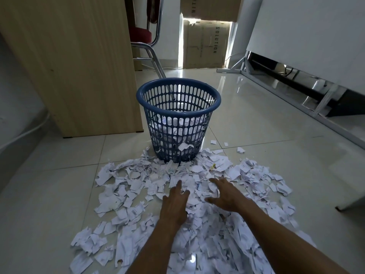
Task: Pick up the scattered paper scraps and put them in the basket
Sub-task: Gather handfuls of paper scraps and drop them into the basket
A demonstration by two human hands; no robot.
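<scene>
Biggest risk, imo: the paper scraps (pixel 126 194) are lying as a wide, loose spread on the glossy floor (pixel 276 135). A two-handed scoop is prob. going to shed bits on the way up, esp. thin flat ones clinging to the tile.

Next: the basket (pixel 178 82) is looking light and is standing at the far edge of the spread, w/ scraps touching its base. A forearm knock or a heavy dump on the rim could be tipping it and spilling what's inside.

Smaller: its walls are slotted, so tiny bits may be slipping back out. One crumpled piece (pixel 184 146) is poking out low on the near side.

Smallest: strays (pixel 240 150) are sitting right of the basket, apart from the main lot, and are easy to miss.

The left hand (pixel 174 202) and right hand (pixel 225 196) are hovering palms-down over the middle of the spread, near each other. The fingers (pixel 178 184) are spreading wide and holding nothing I can see. Can't tell if the tips are touching paper.

Looks: the scraps are white, torn and irregular, many w/ print or handwriting, some crumpled, some flat. They're piling thickest near the person. The basket is blue plastic, round, tapering downward, and partly filled w/ the same paper. One small yellow bit (pixel 213 166) is showing among the white near its base.
</scene>
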